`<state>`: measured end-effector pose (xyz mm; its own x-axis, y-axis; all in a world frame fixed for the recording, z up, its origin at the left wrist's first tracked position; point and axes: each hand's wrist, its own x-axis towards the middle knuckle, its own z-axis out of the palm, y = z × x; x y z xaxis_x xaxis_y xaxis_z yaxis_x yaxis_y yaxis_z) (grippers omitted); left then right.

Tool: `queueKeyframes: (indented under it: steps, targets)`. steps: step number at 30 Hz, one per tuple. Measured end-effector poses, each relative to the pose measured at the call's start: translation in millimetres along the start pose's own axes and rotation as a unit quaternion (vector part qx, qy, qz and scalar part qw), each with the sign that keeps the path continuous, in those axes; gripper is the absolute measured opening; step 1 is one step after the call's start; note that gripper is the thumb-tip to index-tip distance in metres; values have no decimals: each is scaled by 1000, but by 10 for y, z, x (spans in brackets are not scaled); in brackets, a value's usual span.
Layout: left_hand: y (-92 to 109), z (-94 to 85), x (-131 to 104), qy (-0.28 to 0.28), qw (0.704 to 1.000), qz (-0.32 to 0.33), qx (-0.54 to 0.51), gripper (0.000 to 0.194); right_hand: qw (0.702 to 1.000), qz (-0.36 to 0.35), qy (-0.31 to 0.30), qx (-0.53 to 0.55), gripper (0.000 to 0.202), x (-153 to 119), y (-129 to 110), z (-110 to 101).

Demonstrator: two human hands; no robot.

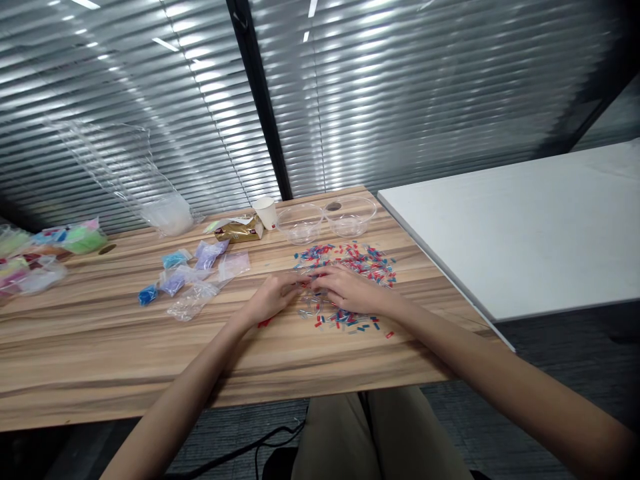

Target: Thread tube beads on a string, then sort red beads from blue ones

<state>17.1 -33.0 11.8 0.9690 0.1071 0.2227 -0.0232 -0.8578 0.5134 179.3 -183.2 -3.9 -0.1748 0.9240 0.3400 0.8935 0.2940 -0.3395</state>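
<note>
My left hand [273, 297] is at the left edge of a spread pile of small red, blue and clear tube-like pieces [367, 263]. Its fingers are curled together, and whatever is between them is too small to make out. From the right, my right hand [347, 288] reaches over the pile, its bent fingers meeting the left fingertips. Its fingertips look pinched, though their contents are hidden. A few red pieces [265, 322] lie beside the left wrist. Just behind the pile stand two joined clear plastic bowls [300, 233].
A white paper cup [266, 212] and a gold packet [239, 230] stand at the back. Several small plastic bags [213, 253], some blue or purple, lie left of my hands. Farther left are colourful bags [83, 237] and a clear bag [167, 213]. A white table [525, 233] adjoins on the right.
</note>
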Motion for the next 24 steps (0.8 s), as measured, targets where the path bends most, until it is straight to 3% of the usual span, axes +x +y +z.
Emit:
queueKeyframes:
  steps: [14, 24]
  targets:
    - [-15, 71, 15, 50, 999, 18, -10, 29, 998, -18, 57, -13, 27, 5, 8, -8]
    - [-27, -72, -7, 1, 999, -34, -25, 23, 997, -20, 65, -33, 22, 3, -10, -32]
